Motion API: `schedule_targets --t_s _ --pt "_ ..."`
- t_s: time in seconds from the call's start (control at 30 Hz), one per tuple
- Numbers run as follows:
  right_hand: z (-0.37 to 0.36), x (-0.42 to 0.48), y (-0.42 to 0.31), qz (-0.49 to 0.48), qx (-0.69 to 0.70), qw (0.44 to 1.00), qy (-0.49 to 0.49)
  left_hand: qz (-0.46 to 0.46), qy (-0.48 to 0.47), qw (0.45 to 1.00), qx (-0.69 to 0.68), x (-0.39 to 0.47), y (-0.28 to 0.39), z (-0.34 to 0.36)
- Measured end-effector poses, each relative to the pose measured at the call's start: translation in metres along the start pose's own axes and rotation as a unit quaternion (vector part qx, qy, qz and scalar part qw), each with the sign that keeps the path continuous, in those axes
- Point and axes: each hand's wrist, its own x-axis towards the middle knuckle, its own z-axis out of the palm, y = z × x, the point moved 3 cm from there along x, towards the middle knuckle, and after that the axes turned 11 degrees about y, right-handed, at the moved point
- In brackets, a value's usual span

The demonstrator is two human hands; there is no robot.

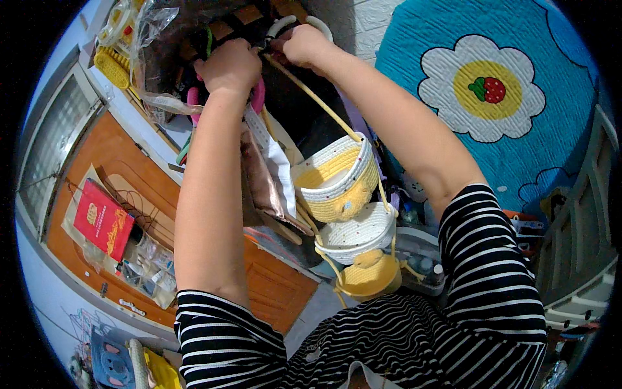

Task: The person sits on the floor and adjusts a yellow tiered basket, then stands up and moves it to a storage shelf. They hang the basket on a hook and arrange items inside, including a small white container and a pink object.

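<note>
My left hand (232, 65) and my right hand (305, 46) are raised close together at the top of the view, fingers curled. Between them is the upper end of a yellow rope cord (316, 97); my fingertips are too hidden to show what each pinches. A curved white hook (282, 24) rises beside my right hand, and a pink loop (258, 97) hangs below my left hand. From the cord hang three woven rope baskets: a white-and-yellow one (318, 206) with yellow plush trim, a white one (362, 233) and a yellow one (371, 279).
Left of the baskets hang a white cloth strip (284, 180) and a satiny pink-brown item (257, 170). A clear plastic bag (150, 53) and a yellow brush (112, 67) are at upper left. A blue quilted cover (403, 87) spans the right; a wooden door (155, 189) stands left.
</note>
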Motion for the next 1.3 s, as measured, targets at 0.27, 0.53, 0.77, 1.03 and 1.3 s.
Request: schedule_targets --t_s 0.27,0.53,0.77,1.03,1.3 --pt "-0.004 -0.014 -0.009 0.108 0.141 0.984 0.017 -0.025 -0.074 0.996 -0.047 0.000 -0.011 0.004" --pt "-0.006 -0.015 -0.012 0.040 0.076 0.996 0.017 -0.009 -0.097 0.989 -0.107 0.015 -0.019 0.022" --pt "-0.016 -0.053 -0.039 0.035 0.171 0.979 0.106 -0.013 -0.121 0.986 -0.110 0.010 -0.030 0.029" --pt "-0.003 -0.059 -0.025 0.056 0.100 0.988 0.107 -0.002 0.001 1.000 -0.027 -0.003 -0.012 0.001" --pt "-0.081 -0.198 0.014 0.047 0.223 0.951 0.210 0.167 0.298 0.922 -0.181 -0.087 0.002 -0.044"
